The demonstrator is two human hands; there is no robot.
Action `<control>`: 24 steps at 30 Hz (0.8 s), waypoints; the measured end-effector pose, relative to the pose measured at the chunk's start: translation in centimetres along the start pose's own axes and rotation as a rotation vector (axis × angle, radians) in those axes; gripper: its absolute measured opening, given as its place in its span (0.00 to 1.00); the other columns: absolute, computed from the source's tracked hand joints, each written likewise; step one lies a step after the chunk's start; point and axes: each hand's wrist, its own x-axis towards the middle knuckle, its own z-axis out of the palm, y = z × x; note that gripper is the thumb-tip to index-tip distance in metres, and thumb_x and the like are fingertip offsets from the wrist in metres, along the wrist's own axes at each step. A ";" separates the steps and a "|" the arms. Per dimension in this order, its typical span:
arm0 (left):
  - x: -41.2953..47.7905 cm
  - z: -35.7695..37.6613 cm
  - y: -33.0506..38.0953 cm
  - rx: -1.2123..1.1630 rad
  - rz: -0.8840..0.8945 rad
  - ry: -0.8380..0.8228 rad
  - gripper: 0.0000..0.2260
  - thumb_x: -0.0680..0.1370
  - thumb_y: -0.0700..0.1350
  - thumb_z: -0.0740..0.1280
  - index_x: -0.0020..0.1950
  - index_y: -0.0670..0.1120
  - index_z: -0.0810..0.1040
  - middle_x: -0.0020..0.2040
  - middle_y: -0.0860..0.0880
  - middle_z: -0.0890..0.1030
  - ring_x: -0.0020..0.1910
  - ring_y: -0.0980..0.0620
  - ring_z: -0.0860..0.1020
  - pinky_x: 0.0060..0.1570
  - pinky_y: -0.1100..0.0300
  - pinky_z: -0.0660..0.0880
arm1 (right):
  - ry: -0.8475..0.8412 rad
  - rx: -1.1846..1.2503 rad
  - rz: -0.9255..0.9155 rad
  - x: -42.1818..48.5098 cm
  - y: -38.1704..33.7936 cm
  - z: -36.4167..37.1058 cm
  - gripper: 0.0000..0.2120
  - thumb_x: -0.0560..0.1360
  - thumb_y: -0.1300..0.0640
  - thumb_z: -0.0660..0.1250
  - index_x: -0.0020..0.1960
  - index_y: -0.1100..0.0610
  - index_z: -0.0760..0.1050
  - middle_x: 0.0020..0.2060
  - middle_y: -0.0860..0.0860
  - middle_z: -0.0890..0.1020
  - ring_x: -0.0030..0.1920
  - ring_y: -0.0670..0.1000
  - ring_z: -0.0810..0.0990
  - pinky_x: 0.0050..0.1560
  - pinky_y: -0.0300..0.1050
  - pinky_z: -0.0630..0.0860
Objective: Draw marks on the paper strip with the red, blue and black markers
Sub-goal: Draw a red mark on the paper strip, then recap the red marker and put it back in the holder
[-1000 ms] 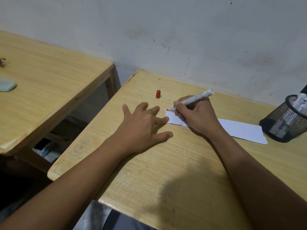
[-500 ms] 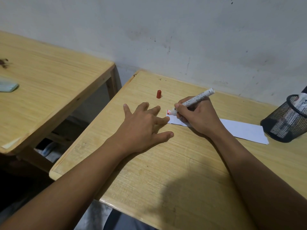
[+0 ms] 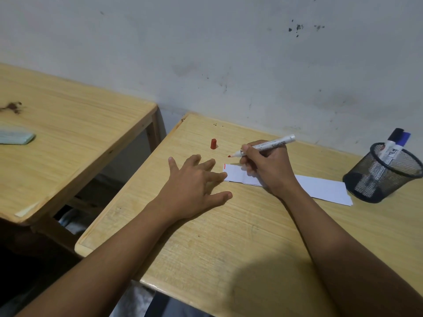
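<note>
A white paper strip (image 3: 320, 188) lies across the wooden desk (image 3: 229, 236). A short red mark shows at its left end. My right hand (image 3: 267, 165) grips the red marker (image 3: 263, 146), uncapped, its red tip lifted just above and beyond the strip's left end. My left hand (image 3: 194, 181) lies flat on the desk, fingers spread, with fingertips pressing the strip's left end. The red cap (image 3: 213, 143) stands on the desk behind my left hand. The blue marker (image 3: 401, 139) and the black marker (image 3: 392, 145) stand in a black mesh cup (image 3: 380, 177) at the right.
A second wooden table (image 3: 68, 138) stands to the left across a gap, with a pale green object (image 3: 16, 137) on it. A grey wall runs right behind the desk. The mesh cup sits against the strip's right end.
The marker tip was on the strip's left end; it has now lifted off and a red mark shows there. My left hand has stayed in place.
</note>
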 end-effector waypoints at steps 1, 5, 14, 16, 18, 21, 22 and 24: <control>-0.1 0.0 0.1 -0.006 -0.008 0.009 0.27 0.74 0.70 0.60 0.70 0.62 0.73 0.77 0.53 0.67 0.77 0.46 0.58 0.69 0.26 0.49 | 0.039 0.094 0.009 0.1 -0.2 -0.2 0.08 0.79 0.61 0.70 0.45 0.66 0.82 0.32 0.58 0.83 0.29 0.53 0.77 0.32 0.46 0.75; -0.1 -0.3 0.1 -0.020 -0.024 0.031 0.27 0.73 0.71 0.60 0.69 0.63 0.72 0.76 0.56 0.67 0.77 0.48 0.59 0.69 0.28 0.51 | 0.154 0.238 -0.002 0.5 -1.7 -0.9 0.08 0.80 0.60 0.70 0.47 0.65 0.82 0.34 0.58 0.83 0.30 0.53 0.77 0.33 0.44 0.76; 3.4 -2.5 -0.4 -0.355 -0.181 0.493 0.20 0.75 0.64 0.64 0.62 0.57 0.79 0.61 0.58 0.81 0.60 0.54 0.77 0.68 0.37 0.62 | 0.124 0.186 -0.030 0.4 -3.2 -1.6 0.08 0.80 0.60 0.69 0.49 0.66 0.82 0.35 0.57 0.83 0.31 0.52 0.78 0.31 0.41 0.77; 5.8 -3.0 -0.8 -0.279 -0.278 0.443 0.21 0.75 0.63 0.65 0.64 0.56 0.78 0.57 0.56 0.82 0.60 0.52 0.78 0.65 0.40 0.65 | 0.117 0.180 -0.006 0.2 -3.3 -1.4 0.08 0.80 0.60 0.69 0.49 0.66 0.82 0.35 0.57 0.82 0.31 0.52 0.78 0.31 0.41 0.76; 7.7 -2.7 -1.2 -0.224 -0.352 0.306 0.21 0.75 0.63 0.65 0.66 0.57 0.76 0.56 0.56 0.83 0.62 0.50 0.76 0.65 0.40 0.63 | 0.097 0.183 0.013 -0.2 -3.3 -1.0 0.08 0.80 0.60 0.69 0.48 0.65 0.82 0.36 0.57 0.82 0.32 0.52 0.78 0.32 0.43 0.76; 8.7 -1.8 -1.3 -0.140 -0.377 0.241 0.15 0.78 0.59 0.63 0.61 0.57 0.81 0.54 0.55 0.84 0.61 0.50 0.75 0.66 0.40 0.58 | 0.088 0.185 0.035 -0.7 -3.1 -0.9 0.07 0.80 0.60 0.70 0.49 0.65 0.83 0.37 0.58 0.83 0.33 0.53 0.78 0.34 0.45 0.77; 8.8 -1.7 -1.3 -0.112 -0.367 0.237 0.12 0.79 0.57 0.63 0.57 0.57 0.82 0.53 0.56 0.85 0.60 0.50 0.76 0.65 0.40 0.57 | 0.097 0.178 0.039 -0.8 -3.1 -1.0 0.07 0.79 0.59 0.71 0.49 0.64 0.83 0.37 0.57 0.84 0.33 0.53 0.78 0.35 0.46 0.78; 8.7 -1.8 -1.0 -0.122 -0.380 0.256 0.09 0.78 0.55 0.65 0.52 0.56 0.84 0.50 0.57 0.85 0.56 0.52 0.77 0.62 0.43 0.58 | 0.121 0.156 0.044 -1.0 -3.3 -1.5 0.07 0.78 0.58 0.72 0.50 0.63 0.84 0.40 0.57 0.86 0.34 0.52 0.80 0.38 0.48 0.79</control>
